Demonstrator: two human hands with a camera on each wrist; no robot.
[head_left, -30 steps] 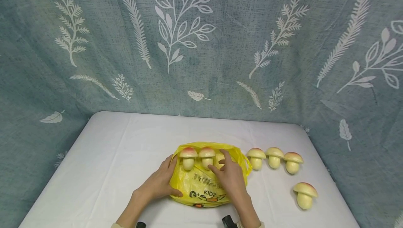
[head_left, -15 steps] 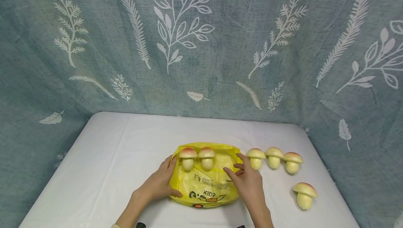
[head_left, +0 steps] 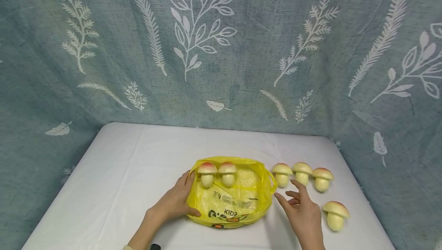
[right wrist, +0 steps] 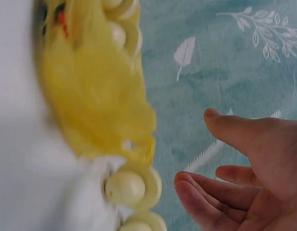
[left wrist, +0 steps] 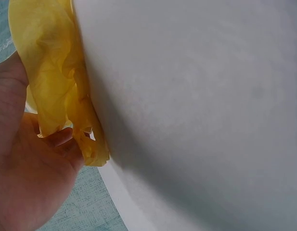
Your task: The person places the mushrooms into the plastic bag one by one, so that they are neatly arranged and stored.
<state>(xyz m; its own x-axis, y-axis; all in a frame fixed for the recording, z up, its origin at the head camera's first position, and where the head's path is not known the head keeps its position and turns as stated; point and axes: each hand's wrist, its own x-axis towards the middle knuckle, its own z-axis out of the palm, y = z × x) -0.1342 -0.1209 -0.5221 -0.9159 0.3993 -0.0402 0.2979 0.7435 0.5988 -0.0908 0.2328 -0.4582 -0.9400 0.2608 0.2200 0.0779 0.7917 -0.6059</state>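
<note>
A yellow plastic bag (head_left: 235, 204) with dark print sits on the white table, its mouth facing up. Two toy mushrooms (head_left: 207, 174) with reddish caps show side by side within the bag's rim, at the back left. My left hand (head_left: 176, 198) grips the bag's left side, thumb toward the front; the left wrist view has this hand (left wrist: 37, 159) around the crumpled yellow edge. To the right of the bag, my right hand (head_left: 302, 211) is in the air with nothing in it, fingers loosely bent and thumb apart. It is near a pale-capped mushroom (head_left: 302, 172).
Right of the bag, a mushroom (head_left: 281, 174) and another mushroom (head_left: 322, 179) flank the pale-capped one in a row. A single mushroom (head_left: 335, 215) lies nearer the front right. Behind the white table (head_left: 121, 158) hangs a blue-green leaf-patterned curtain (head_left: 221, 50).
My right hand has moved from over the bag out to the right, toward the row of mushrooms. The left hand and the two mushrooms in the bag have stayed put.
</note>
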